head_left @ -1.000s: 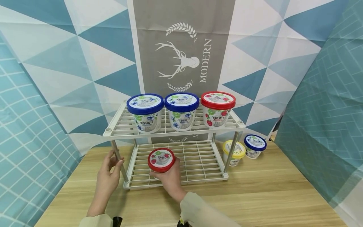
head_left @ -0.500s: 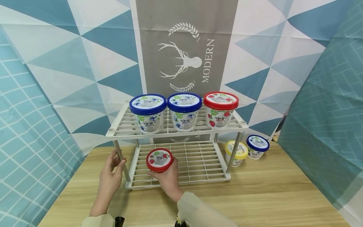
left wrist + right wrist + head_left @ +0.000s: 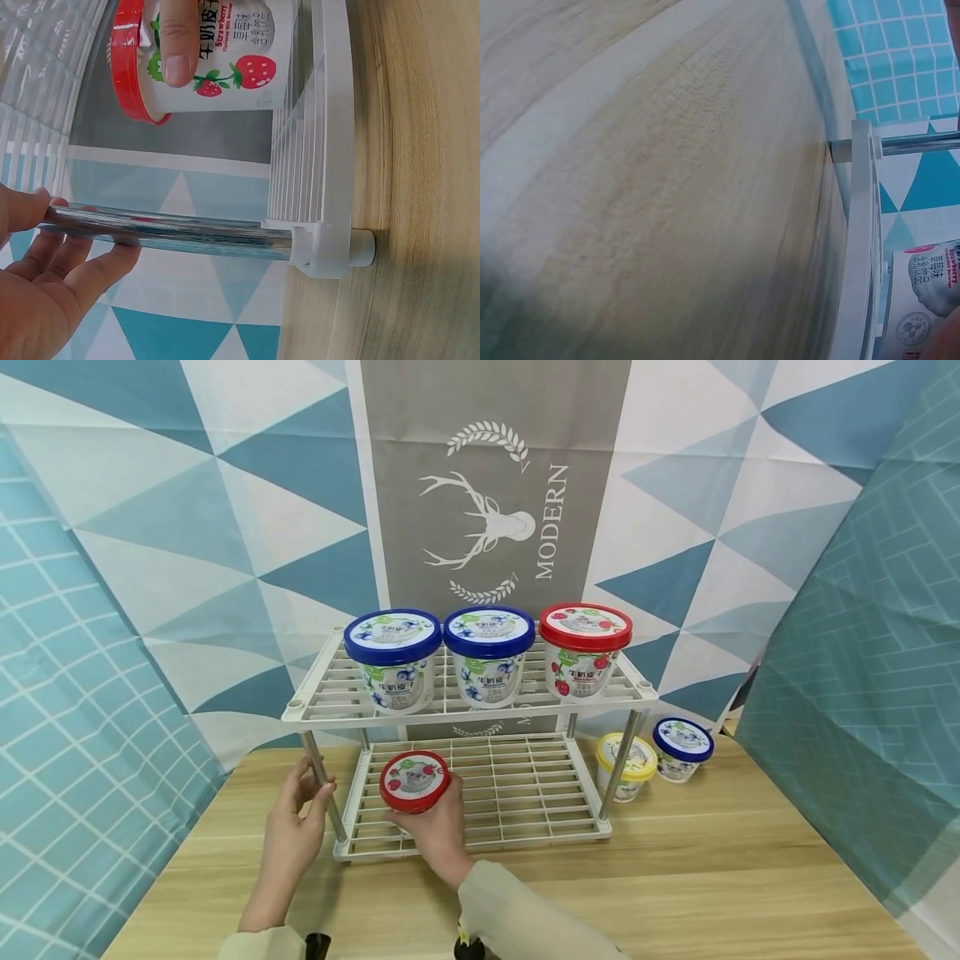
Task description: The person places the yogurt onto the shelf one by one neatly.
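In the head view my right hand (image 3: pixel 437 833) grips a strawberry tub with a red lid (image 3: pixel 414 782), upright at the left part of the lower rack shelf (image 3: pixel 517 839). The left wrist view shows its thumb across the tub's printed side (image 3: pixel 244 75); the base is right at the shelf bars, though I cannot tell whether it bears on them. My left hand (image 3: pixel 294 827) holds the rack's front left metal post (image 3: pixel 202 238) between thumb and fingers. In the right wrist view only part of the tub (image 3: pixel 922 296) shows at the right edge.
Two blue-lidded tubs (image 3: pixel 393 660) (image 3: pixel 489 656) and a red-lidded tub (image 3: pixel 585 652) stand on the upper shelf (image 3: pixel 472 720). Right of the rack, a yellow-lidded tub (image 3: pixel 627 766) and a smaller blue-lidded tub (image 3: pixel 681 749) stand on the wooden table (image 3: pixel 712 868). Patterned cloth hangs behind.
My right hand has shifted the strawberry tub a little to the left along the lower shelf. My left hand stays on the post. The head view has turned slightly.
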Demonstrator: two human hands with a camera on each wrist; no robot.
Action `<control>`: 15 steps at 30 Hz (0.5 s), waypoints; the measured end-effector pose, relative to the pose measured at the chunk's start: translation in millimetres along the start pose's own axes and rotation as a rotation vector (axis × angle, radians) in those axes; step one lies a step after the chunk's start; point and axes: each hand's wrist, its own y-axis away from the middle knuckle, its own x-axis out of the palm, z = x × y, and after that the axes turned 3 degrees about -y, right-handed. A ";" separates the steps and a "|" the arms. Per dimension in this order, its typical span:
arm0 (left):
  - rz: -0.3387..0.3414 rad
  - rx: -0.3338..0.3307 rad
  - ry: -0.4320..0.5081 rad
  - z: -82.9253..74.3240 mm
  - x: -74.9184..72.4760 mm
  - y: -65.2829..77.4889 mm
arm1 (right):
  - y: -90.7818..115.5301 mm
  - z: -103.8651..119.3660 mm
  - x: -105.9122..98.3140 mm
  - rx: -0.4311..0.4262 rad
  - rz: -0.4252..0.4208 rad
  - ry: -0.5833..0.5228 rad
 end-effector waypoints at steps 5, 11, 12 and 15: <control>0.000 -0.007 -0.006 -1.2 0.5 0.2 | -0.4 0.7 1.7 0.016 -0.003 0.008; -0.004 -0.003 -0.016 -2.3 0.5 0.1 | -0.2 -4.0 4.9 0.018 -0.025 0.022; -0.004 -0.003 -0.014 -2.4 0.4 0.0 | 0.0 -4.7 5.4 0.019 -0.029 0.023; -0.003 -0.009 -0.007 -2.6 0.2 0.0 | 0.0 -6.5 7.3 0.015 -0.038 0.038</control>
